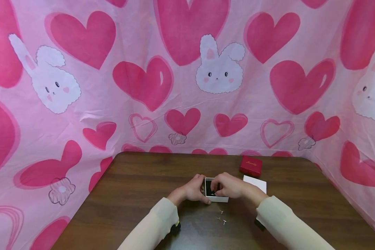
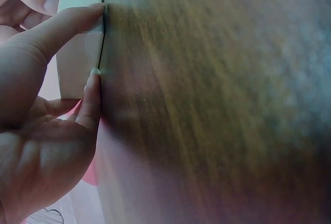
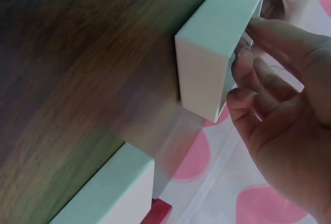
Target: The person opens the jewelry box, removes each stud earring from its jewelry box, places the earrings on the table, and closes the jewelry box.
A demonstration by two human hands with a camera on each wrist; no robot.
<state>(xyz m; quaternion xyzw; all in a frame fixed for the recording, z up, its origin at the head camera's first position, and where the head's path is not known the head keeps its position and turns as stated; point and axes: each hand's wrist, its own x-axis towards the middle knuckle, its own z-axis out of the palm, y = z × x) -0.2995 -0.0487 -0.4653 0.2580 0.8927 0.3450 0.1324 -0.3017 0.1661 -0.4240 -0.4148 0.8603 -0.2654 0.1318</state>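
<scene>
A small open white box [image 1: 219,199] with a black lining stands on the brown table. My left hand [image 1: 193,189] grips the box from the left, its thumb along the near wall. In the left wrist view the thumb and little finger press the white walls [image 2: 77,66]. My right hand [image 1: 229,185] reaches over the rim with bent fingers. In the right wrist view its thumb and index fingertips go out of sight inside the box [image 3: 201,74]. By those fingertips a tiny shiny piece [image 1: 213,194] shows against the black; whether it is pinched is unclear.
Three tiny metallic pieces, perhaps earrings [image 1: 224,222], lie on the table [image 1: 137,180] in front of the box. To its right is a white lid or box part [image 1: 258,184], partly behind the right forearm. Behind that sits a red jewelry box [image 1: 250,166].
</scene>
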